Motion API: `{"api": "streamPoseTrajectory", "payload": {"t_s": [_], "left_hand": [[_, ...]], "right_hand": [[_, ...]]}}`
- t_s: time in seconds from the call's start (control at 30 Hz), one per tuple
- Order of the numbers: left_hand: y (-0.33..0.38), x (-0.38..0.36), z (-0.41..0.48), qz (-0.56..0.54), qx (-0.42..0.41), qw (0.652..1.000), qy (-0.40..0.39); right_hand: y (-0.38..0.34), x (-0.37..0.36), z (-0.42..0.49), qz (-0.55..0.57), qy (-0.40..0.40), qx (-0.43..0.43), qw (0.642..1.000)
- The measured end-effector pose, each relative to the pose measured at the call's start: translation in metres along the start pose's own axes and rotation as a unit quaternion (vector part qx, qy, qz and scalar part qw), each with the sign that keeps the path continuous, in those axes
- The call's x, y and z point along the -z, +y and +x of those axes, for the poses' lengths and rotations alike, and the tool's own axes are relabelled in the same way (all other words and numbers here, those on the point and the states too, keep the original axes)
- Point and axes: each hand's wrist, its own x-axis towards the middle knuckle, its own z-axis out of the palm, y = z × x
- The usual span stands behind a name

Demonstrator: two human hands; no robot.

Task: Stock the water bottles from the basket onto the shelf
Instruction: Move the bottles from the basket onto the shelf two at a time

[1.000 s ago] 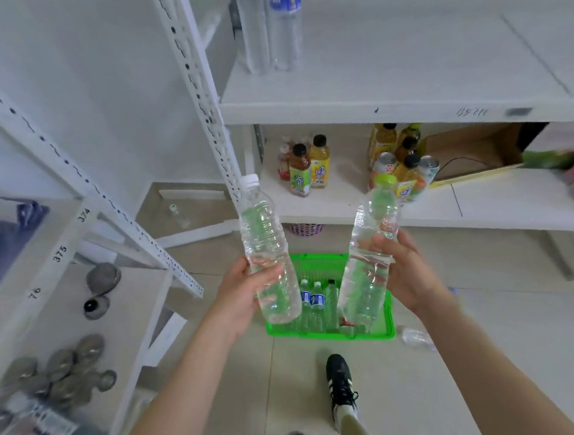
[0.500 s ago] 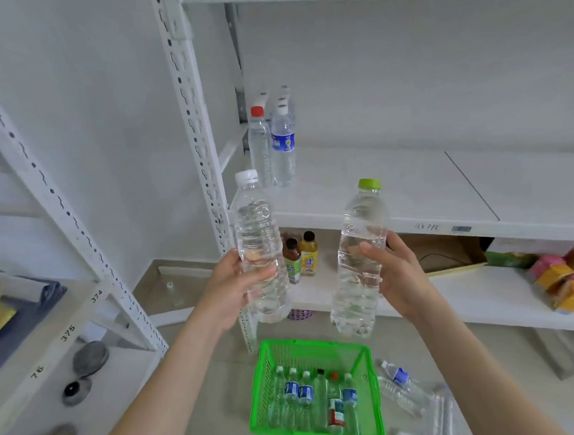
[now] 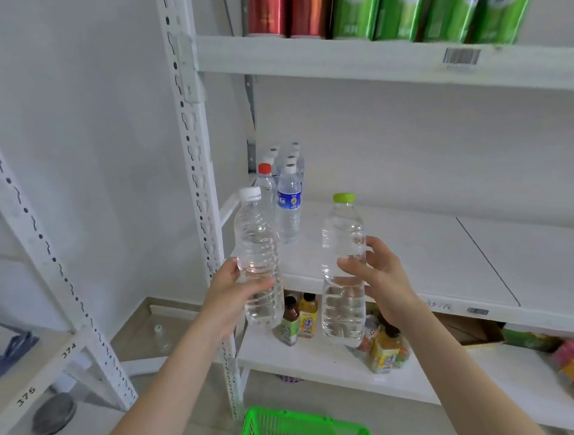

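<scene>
My left hand (image 3: 231, 295) grips a clear water bottle with a white cap (image 3: 257, 250), held upright in front of the shelf post. My right hand (image 3: 383, 278) grips a second clear bottle with a green cap (image 3: 344, 264), also upright, just before the front edge of the middle shelf (image 3: 418, 251). Several water bottles (image 3: 287, 196) stand in the shelf's back left corner, one with a red cap. The green basket (image 3: 299, 429) sits on the floor below, with bottle caps showing inside.
A white perforated post (image 3: 200, 176) rises left of the shelf. Tall red and green cans (image 3: 382, 0) fill the top shelf. Juice bottles (image 3: 297, 319), a cardboard box and coloured packs sit on the lower shelf. Another rack (image 3: 33, 367) stands at the left.
Both hands have carried their bottles up from the basket to the level of the middle shelf. My view has tilted upward, and the basket now sits at the bottom edge.
</scene>
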Motion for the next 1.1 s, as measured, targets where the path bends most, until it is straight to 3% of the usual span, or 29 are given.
{"api": "streamPoseTrajectory", "payload": {"t_s": [0.17, 0.57, 1.1], "left_hand": [[0.008, 0.016, 0.058, 0.023, -0.008, 1.0, 0.011], [0.003, 0.04, 0.198, 0.085, -0.021, 0.995, -0.045], [-0.038, 0.03, 0.257, 0.088, 0.004, 0.994, -0.063]], "right_hand": [[0.01, -0.022, 0.06, -0.012, 0.035, 0.014, 0.999], [0.055, -0.079, 0.179, 0.016, 0.119, 0.018, 0.993], [0.094, -0.077, 0.237, -0.021, 0.081, 0.025, 0.996]]}}
